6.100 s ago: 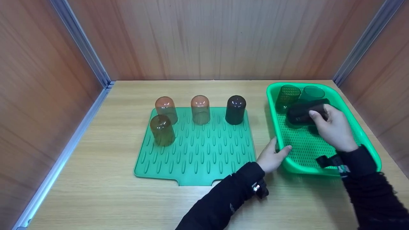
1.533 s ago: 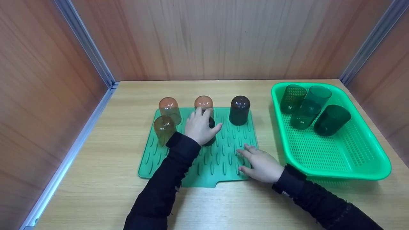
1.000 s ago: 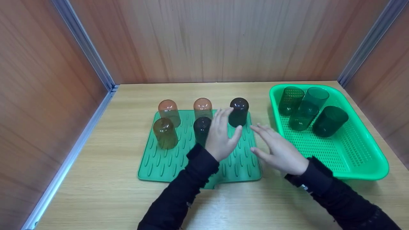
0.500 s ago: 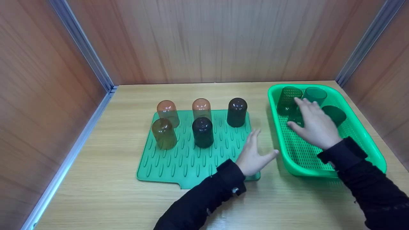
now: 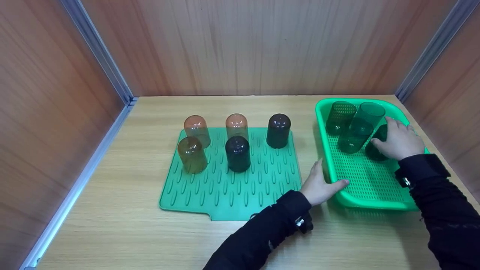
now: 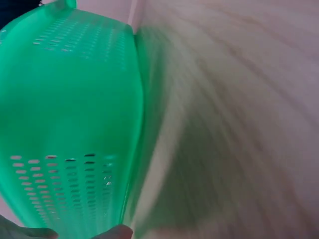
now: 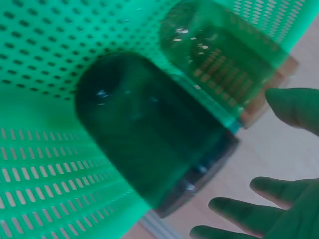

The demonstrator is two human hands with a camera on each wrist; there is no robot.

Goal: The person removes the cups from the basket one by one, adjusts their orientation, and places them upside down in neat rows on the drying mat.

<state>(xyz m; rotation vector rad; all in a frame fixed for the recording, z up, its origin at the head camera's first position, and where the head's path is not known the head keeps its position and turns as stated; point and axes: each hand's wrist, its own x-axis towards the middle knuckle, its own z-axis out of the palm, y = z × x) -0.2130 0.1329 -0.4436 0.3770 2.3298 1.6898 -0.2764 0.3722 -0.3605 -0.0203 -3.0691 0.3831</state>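
Observation:
In the head view my right hand (image 5: 403, 140) is over the right side of the green basket (image 5: 378, 202), beside a dark tumbler (image 5: 376, 148). The right wrist view has this dark tumbler (image 7: 149, 129) leaning in the basket, with my thumb and fingers spread apart near its mouth. Two clearer green-looking tumblers lean to its left, one a teal tumbler (image 5: 356, 133), the other an olive tumbler (image 5: 339, 118). My left hand (image 5: 320, 187) rests at the basket's left wall with fingers extended and thumb toward the rim; fingertips (image 6: 117, 233) show low in the left wrist view.
A green drying mat (image 5: 228, 202) lies left of the basket. Upside-down tumblers stand on it: two pinkish tumblers (image 5: 236, 127) and a dark tumbler (image 5: 278, 131) behind, an amber tumbler (image 5: 192, 155) and another dark tumbler (image 5: 238, 154) in front. Wooden panels (image 5: 243, 48) enclose the table.
A dark tumbler has gone from the basket to the mat's front row, where my left hand let it go. Since then, my left hand moved right to the basket and my right hand reached into it.

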